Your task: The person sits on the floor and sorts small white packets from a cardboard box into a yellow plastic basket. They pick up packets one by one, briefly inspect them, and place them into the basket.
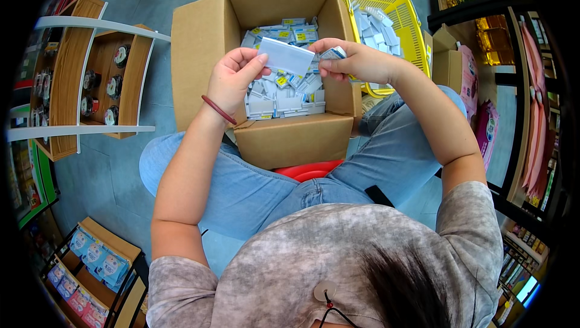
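Note:
Between finger and thumb, my left hand (240, 72) holds a translucent plastic label holder (285, 56) by its left end, above the open cardboard box (294, 142). The fingertips of my right hand (353, 63) are near the holder's right end; whether they touch it I cannot tell. That hand grips a small stack of printed labels (333, 53). Under my hands, the box holds a heap of label holders (290, 103), many with blue and yellow printed inserts. Right of the box, a yellow plastic basket (410, 20) holds a pile of pale plastic pieces (376, 29).
My legs in jeans (398, 147) spread around the box, with a red seat (308, 171) between them. A wooden shelf unit (70, 83) with jars stands at the left, a rack of pouches (108, 242) lower left. Dark-framed shelves (512, 156) with goods line the right.

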Tool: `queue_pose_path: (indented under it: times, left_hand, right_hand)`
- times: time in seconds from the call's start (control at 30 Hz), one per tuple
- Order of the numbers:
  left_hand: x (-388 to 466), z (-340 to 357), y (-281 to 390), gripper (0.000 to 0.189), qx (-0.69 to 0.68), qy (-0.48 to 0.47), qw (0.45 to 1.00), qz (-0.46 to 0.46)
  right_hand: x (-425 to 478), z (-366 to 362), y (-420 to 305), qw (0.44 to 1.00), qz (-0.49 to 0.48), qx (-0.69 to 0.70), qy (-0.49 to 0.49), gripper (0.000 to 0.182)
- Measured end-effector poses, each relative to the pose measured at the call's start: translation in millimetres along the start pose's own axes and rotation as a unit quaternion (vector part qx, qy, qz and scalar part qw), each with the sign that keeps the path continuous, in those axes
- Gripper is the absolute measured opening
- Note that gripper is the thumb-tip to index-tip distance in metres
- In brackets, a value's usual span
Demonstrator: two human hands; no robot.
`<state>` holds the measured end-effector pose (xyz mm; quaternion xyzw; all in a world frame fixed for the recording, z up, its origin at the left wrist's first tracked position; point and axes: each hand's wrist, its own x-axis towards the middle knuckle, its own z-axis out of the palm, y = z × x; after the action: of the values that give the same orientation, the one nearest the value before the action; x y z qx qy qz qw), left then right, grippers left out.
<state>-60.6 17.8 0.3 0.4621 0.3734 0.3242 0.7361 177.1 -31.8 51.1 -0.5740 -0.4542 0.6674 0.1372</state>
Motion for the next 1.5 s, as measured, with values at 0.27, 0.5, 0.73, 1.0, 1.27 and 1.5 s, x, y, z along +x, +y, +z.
queue_pose_path:
  times: [0.27,0.5,0.73,1.0,1.27,1.5]
  left_hand:
    - [1,-4,-3,0.012,0.012,-0.012,1.0,-0.01]
    - [1,-4,-3,0.012,0.005,-0.008,1.0,-0.016]
    - [0,-4,-3,0.012,0.004,-0.007,1.0,-0.021]
    - [-1,0,-5,0.014,0.033,-0.033,0.996,-0.081]
    - [-5,11,-21,0.015,0.045,-0.074,0.99,-0.107]
    - [-1,11,-22,0.026,0.052,-0.058,0.99,-0.118]
  right_hand:
    - [-1,-1,-3,1.0,-0.004,-0.006,0.012,0.015]
    - [1,-2,-1,1.0,-0.011,0.01,0.02,0.038]
    - [-1,-3,-6,0.996,0.015,0.083,0.034,0.041]
    - [10,0,9,0.994,-0.064,0.0,0.092,0.029]
    - [15,17,29,0.98,-0.104,-0.162,0.044,0.026]
    - [25,-24,34,0.986,-0.025,0.01,0.167,0.024]
